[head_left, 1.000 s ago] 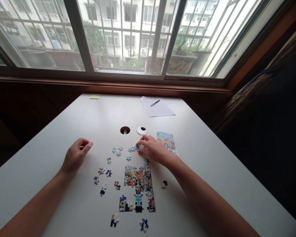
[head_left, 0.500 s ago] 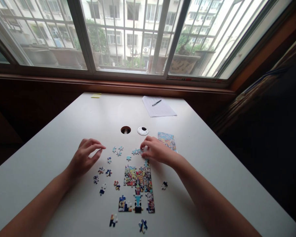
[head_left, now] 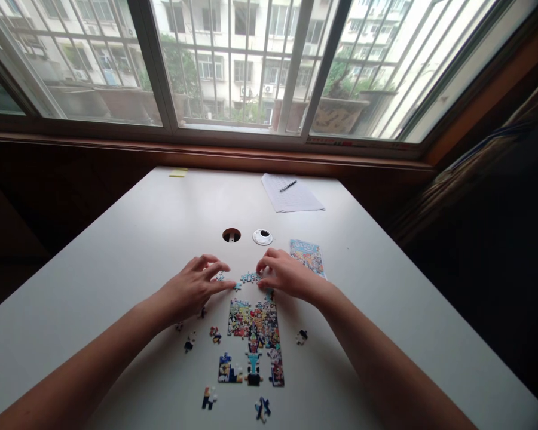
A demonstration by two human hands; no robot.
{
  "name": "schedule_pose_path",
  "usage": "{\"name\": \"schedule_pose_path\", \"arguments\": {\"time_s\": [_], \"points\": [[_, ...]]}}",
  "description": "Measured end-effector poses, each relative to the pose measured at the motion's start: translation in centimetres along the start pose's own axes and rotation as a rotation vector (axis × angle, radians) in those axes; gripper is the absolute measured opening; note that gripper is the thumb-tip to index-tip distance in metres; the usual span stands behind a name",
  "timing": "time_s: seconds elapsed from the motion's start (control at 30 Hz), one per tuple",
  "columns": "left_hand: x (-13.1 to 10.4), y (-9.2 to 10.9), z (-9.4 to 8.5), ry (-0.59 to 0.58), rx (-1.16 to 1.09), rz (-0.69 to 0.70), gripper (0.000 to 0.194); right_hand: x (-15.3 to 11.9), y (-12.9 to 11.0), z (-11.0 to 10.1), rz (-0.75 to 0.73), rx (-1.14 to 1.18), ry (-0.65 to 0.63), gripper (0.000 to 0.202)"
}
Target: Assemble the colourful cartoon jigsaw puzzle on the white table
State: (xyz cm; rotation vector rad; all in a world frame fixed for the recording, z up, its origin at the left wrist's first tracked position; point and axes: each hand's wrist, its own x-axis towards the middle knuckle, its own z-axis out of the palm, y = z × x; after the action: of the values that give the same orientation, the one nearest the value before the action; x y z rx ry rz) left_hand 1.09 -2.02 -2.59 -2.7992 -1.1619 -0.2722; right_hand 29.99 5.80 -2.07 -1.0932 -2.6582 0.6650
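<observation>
My left hand (head_left: 197, 286) has its fingers apart, the thumb tip at the edge of a single light-blue puzzle piece (head_left: 237, 286). Other light-blue pieces (head_left: 220, 276) are partly covered by its fingers. My right hand (head_left: 284, 272) curls thumb and fingers around the right end of a short joined strip of light-blue puzzle pieces (head_left: 250, 277). Just below lies the partly joined puzzle (head_left: 253, 319), crowded with colourful figures, with gaps along its top and lower left. A small joined corner section (head_left: 229, 369) sits at its lower left.
Loose pieces lie left of the puzzle (head_left: 215, 334), below it (head_left: 263, 409) and to the right (head_left: 302, 337). A picture card (head_left: 307, 257) is beyond my right hand. Farther back are a cable hole (head_left: 231, 235), its round cover (head_left: 262, 237), paper (head_left: 291, 197) with a pen (head_left: 288, 186), and yellow notes (head_left: 178, 172).
My left hand has moved right, from beside the loose pieces to the single light-blue piece. The right hand stays at the strip. The view has shifted slightly.
</observation>
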Motion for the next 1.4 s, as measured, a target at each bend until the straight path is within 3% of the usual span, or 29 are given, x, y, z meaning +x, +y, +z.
{"name": "schedule_pose_path", "arguments": {"time_s": [0.4,0.83,1.0,1.4], "points": [[-0.1,-1.2,1.2,0.098,0.015,-0.059,0.043,0.0,-0.4,-0.1,0.002,0.016,0.001,0.023],[0.2,-0.2,1.5,0.187,-0.010,-0.099,0.031,0.1,-0.7,-0.2,-0.084,0.114,0.032,0.031],[0.3,0.0,1.6,0.195,-0.038,-0.127,0.033,0.3,-0.7,0.3,-0.116,0.179,0.061,0.039],[0.1,-0.1,2.1,0.207,-0.077,-0.126,0.034,1.1,-0.2,1.6,-0.212,0.151,0.143,0.033]]}}
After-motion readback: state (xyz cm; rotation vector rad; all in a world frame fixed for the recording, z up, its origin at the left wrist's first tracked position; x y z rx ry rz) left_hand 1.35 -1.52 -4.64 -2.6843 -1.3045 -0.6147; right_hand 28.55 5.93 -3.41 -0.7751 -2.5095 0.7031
